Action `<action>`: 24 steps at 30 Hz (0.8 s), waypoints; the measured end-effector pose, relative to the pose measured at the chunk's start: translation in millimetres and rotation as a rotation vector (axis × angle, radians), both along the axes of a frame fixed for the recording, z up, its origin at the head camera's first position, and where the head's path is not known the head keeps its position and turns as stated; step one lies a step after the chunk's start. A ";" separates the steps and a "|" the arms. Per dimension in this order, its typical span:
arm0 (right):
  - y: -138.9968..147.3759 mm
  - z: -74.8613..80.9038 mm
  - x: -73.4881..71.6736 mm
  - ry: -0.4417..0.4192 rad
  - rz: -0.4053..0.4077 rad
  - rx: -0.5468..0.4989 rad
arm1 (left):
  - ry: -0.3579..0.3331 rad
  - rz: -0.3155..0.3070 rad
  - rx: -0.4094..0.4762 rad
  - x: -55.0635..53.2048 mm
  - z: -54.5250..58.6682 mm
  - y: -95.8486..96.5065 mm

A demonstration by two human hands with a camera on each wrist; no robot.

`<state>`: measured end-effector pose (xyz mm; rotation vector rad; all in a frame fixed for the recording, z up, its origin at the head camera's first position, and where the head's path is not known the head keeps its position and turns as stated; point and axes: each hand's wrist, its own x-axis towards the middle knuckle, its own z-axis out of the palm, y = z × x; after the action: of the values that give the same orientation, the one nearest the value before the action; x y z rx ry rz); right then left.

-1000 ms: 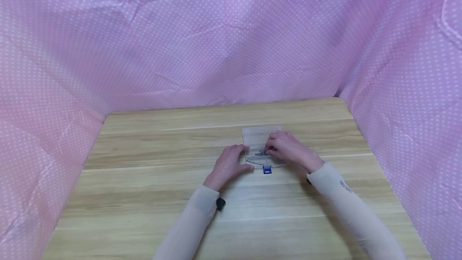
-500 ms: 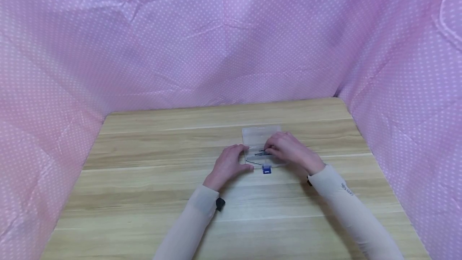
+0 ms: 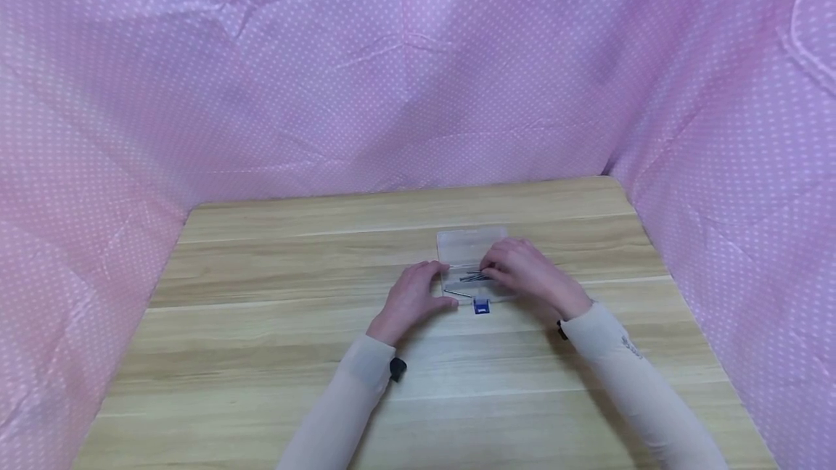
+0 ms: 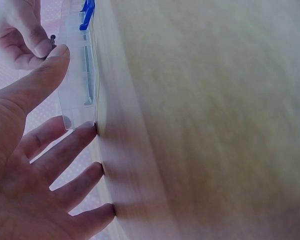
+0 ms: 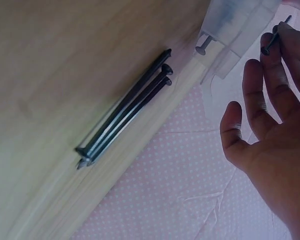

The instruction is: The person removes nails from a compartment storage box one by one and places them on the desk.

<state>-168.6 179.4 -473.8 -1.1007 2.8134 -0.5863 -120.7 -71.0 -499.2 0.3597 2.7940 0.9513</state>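
A clear plastic box (image 3: 466,246) lies on the table with its lid tipped back and a blue latch (image 3: 481,306) at its front. My left hand (image 3: 413,292) holds the box's left end, thumb at the front and forefinger toward the back. Over the right part of the box, my right hand (image 3: 522,270) pinches a dark nail (image 5: 274,41) between thumb and fingertips. Several nails (image 3: 472,277) show in the rear compartment, and one nail (image 3: 459,294) lies aslant in the front one. The box's right end is partly hidden by the right hand.
Several long nails (image 5: 125,110) lie bundled on the wooden table (image 3: 274,354), beside the box in the right wrist view; the right arm hides them from the head view. Pink dotted cloth (image 3: 326,93) rises behind and beside the table.
Little differs. My right hand stays at the rear compartment with small finger movements, and its sleeve has shifted slightly right and down. The left hand keeps its hold on the box.
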 end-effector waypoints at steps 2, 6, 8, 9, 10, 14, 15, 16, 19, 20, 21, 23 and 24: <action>1.5 0.0 0.6 0.002 -0.010 -0.004 | 0.003 -0.001 0.000 0.3 0.4 -0.1; 5.6 0.6 2.3 0.001 -0.025 -0.018 | 0.005 -0.003 0.001 0.7 1.0 -0.2; 8.0 0.7 3.2 0.005 -0.029 -0.029 | 0.005 -0.004 0.003 0.9 1.1 -0.3; 9.4 0.6 3.5 0.012 -0.027 -0.033 | 0.005 -0.004 0.005 0.7 0.9 -0.2; 10.7 0.5 3.7 0.019 -0.024 -0.035 | 0.005 -0.005 0.006 0.7 0.5 -0.2; 15.8 0.3 4.3 0.041 -0.017 -0.052 | 0.000 -0.003 0.001 0.2 -0.5 0.0; 17.1 0.4 4.4 0.049 -0.013 -0.057 | -0.003 -0.001 0.000 0.0 -0.5 0.2; 18.4 0.6 4.6 0.053 -0.012 -0.063 | -0.004 -0.001 -0.001 0.0 -0.2 0.2; 22.3 1.3 5.1 0.062 -0.012 -0.079 | -0.007 -0.001 -0.001 0.0 0.7 0.2; 23.6 1.6 5.3 0.065 -0.015 -0.083 | -0.004 -0.004 -0.001 -0.1 0.7 0.1; 24.9 1.7 5.6 0.069 -0.020 -0.081 | 0.000 -0.006 0.000 0.0 1.0 -0.2; 27.1 2.3 6.2 0.072 -0.030 -0.085 | 0.004 -0.011 0.003 -0.1 1.2 -0.6; 28.2 2.5 6.3 0.080 -0.033 -0.084 | 0.009 -0.014 0.002 -0.1 1.2 -0.9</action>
<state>-162.3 207.5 -471.3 -1.1185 2.9045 -0.6841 -120.8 -71.9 -498.0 0.3844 2.7953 0.9515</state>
